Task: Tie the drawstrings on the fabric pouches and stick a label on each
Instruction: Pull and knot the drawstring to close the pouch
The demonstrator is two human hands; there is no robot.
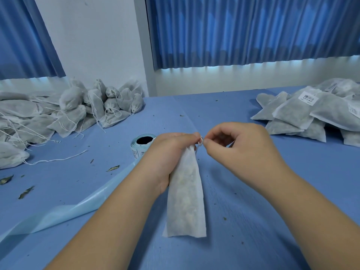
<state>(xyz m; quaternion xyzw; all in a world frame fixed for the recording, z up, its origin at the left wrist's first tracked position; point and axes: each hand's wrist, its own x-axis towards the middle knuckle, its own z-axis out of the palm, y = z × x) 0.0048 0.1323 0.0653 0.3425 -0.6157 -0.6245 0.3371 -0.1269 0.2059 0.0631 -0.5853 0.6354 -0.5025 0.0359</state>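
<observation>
A white fabric pouch (187, 195) with pale filling hangs over the middle of the blue table. My left hand (167, 154) grips its gathered neck from the left. My right hand (239, 147) pinches the white drawstring (200, 141) at the pouch's top, thumb and forefinger closed on a small loop. A roll of labels (143, 144) lies just left of my left hand, partly hidden behind it.
A heap of filled pouches (64, 112) with loose strings lies at the back left. A stack of flat labelled pouches (311, 114) sits at the back right. A light blue plastic sheet (58, 211) curls along the front left. Dry leaf bits (113, 168) dot the table (253, 201).
</observation>
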